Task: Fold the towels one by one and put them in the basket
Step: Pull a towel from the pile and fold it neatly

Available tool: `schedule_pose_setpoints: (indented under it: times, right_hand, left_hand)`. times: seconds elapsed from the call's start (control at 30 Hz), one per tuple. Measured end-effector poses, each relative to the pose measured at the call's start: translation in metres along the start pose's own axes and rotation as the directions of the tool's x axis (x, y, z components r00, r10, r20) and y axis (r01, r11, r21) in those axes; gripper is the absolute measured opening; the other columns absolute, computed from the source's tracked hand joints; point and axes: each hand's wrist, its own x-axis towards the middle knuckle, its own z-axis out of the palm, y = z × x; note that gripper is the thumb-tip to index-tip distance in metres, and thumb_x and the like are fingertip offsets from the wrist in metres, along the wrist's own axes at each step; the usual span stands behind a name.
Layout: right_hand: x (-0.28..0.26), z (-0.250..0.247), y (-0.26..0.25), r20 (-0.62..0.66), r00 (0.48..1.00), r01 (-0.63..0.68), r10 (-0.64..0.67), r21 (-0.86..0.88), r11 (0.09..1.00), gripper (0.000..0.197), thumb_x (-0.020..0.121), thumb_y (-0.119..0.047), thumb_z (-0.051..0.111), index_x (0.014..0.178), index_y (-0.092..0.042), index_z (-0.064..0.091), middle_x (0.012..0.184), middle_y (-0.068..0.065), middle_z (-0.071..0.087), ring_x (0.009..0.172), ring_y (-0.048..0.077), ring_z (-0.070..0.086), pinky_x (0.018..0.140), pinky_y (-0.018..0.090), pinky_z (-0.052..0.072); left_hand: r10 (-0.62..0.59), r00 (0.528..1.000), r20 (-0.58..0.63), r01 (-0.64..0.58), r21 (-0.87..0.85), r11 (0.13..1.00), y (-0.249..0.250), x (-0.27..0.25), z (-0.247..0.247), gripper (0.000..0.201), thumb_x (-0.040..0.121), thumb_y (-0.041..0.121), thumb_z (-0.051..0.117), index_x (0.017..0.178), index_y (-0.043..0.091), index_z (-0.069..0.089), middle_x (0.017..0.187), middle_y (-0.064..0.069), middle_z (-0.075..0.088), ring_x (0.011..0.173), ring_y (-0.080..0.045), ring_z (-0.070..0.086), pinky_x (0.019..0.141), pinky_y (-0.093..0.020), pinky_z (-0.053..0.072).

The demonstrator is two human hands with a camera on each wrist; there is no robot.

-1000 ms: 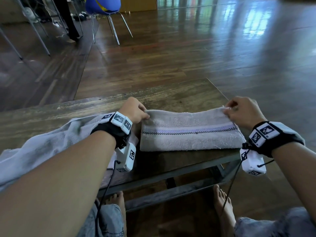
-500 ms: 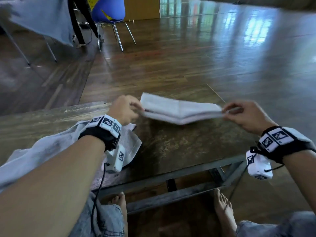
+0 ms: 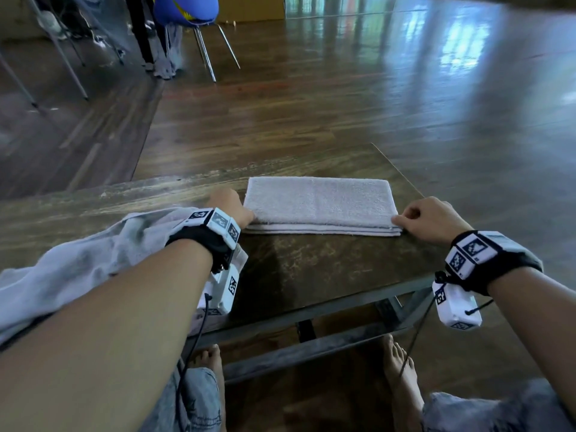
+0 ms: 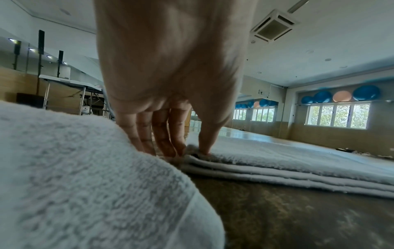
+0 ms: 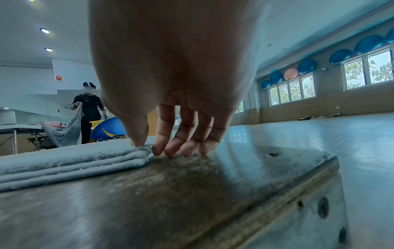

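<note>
On the table (image 3: pixel 311 269), both hands pinch the folded towel (image 3: pixel 318 201).

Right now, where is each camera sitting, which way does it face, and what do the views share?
Head: worn on the head, looking down at the towel on the table; both forearms, feet show.
Left wrist: low over the table, facing the towel's left end; left hand pinches it.
Right wrist: facing the right end; right hand pinches it.
All three share the towel.

Glossy wood floor (image 3: pixel 343 88), blue chair (image 3: pixel 187 9), windows (image 5: pixel 362 70)
</note>
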Motion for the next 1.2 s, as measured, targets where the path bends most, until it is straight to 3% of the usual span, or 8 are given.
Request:
schedule_pose_setpoints:
  times: [0.13,0.37,0.47,0.6,0.8,0.97,1.07,1.2]
  right_hand:
    - [0.000,-0.003,-0.004,-0.032,0.999,-0.024,0.026,0.039,0.999,0.026,0.091,-0.033,0.071,0.071,-0.016,0.070,0.078,0.001,0.068,0.096,0.029,0.062,0.104,0.051,0.043]
    - [-0.001,-0.016,-0.009,-0.099,0.993,-0.042,0.059,0.169,0.985,0.028,0.090,-0.026,0.065,0.076,-0.003,0.070,0.081,0.008,0.068,0.078,0.022,0.057,0.066,0.030,0.039]
    - [-0.003,-0.015,-0.008,-0.004,0.997,-0.073,0.074,0.099,0.992,0.027,0.089,-0.027,0.065,0.069,-0.010,0.067,0.076,0.003,0.065,0.086,0.026,0.059,0.073,0.033,0.042]
    - [-0.007,-0.010,-0.008,0.047,0.996,-0.073,0.072,0.026,0.997,0.026,0.090,-0.026,0.068,0.067,-0.014,0.066,0.078,0.001,0.066,0.101,0.033,0.061,0.103,0.050,0.044]
    - [-0.006,-0.009,-0.008,-0.126,0.992,0.015,-0.012,0.025,1.000,0.013,0.085,-0.038,0.067,0.084,-0.027,0.059,0.096,-0.002,0.066,0.094,0.025,0.061,0.091,0.047,0.052]
    - [-0.001,-0.001,-0.011,0.005,0.928,0.372,-0.373,0.032,0.928,0.015,0.089,-0.028,0.069,0.100,-0.034,0.061,0.097,-0.007,0.065,0.086,0.013,0.058,0.084,0.036,0.045]
    - [0.002,0.004,-0.009,0.059,0.924,0.380,-0.378,-0.024,0.925,0.019,0.092,-0.033,0.065,0.110,-0.035,0.065,0.101,-0.011,0.059,0.101,0.015,0.050,0.090,0.035,0.038]
    - [0.003,0.006,-0.010,0.120,0.935,0.345,-0.335,-0.081,0.935,0.016,0.094,-0.039,0.062,0.107,-0.035,0.072,0.096,-0.017,0.053,0.102,0.012,0.047,0.088,0.030,0.031]
  left_hand:
    - [-0.035,0.999,-0.005,0.035,-0.043,0.998,0.002,0.001,-0.005,0.037,0.081,0.020,0.072,0.060,0.010,0.043,0.061,-0.005,0.046,0.051,-0.020,0.041,0.046,-0.027,0.030]
    - [-0.064,0.997,0.041,0.074,-0.309,0.948,0.004,-0.006,-0.031,0.012,0.070,0.009,0.070,0.077,0.000,0.071,0.073,-0.013,0.074,0.054,-0.024,0.065,0.053,-0.028,0.047]
    - [-0.061,0.989,0.135,0.093,-0.238,0.967,0.002,-0.012,-0.024,0.011,0.070,0.008,0.072,0.067,0.001,0.064,0.062,-0.014,0.068,0.046,-0.024,0.058,0.050,-0.027,0.044]
    - [-0.052,0.986,0.156,0.077,-0.161,0.984,0.000,-0.012,-0.016,0.025,0.070,0.008,0.072,0.061,0.006,0.049,0.063,-0.014,0.057,0.054,-0.026,0.051,0.056,-0.032,0.039]
    - [0.142,0.990,-0.003,-0.142,-0.063,0.988,0.004,-0.010,-0.014,0.021,0.081,0.013,0.070,0.073,0.013,0.051,0.073,-0.006,0.053,0.066,-0.023,0.049,0.056,-0.032,0.039]
    - [0.478,0.875,0.079,-0.472,-0.090,0.877,0.013,-0.014,-0.010,0.009,0.086,0.018,0.071,0.092,0.012,0.073,0.091,-0.003,0.072,0.075,-0.013,0.061,0.060,-0.015,0.041]
    - [0.496,0.858,0.132,-0.491,-0.072,0.868,0.016,-0.015,-0.006,0.009,0.087,0.020,0.071,0.094,0.015,0.074,0.089,0.003,0.069,0.078,-0.008,0.060,0.057,-0.008,0.036]
    - [0.462,0.860,0.218,-0.468,-0.028,0.883,0.019,-0.014,-0.005,0.012,0.089,0.022,0.069,0.098,0.016,0.074,0.090,0.006,0.067,0.082,-0.009,0.058,0.065,-0.017,0.040]
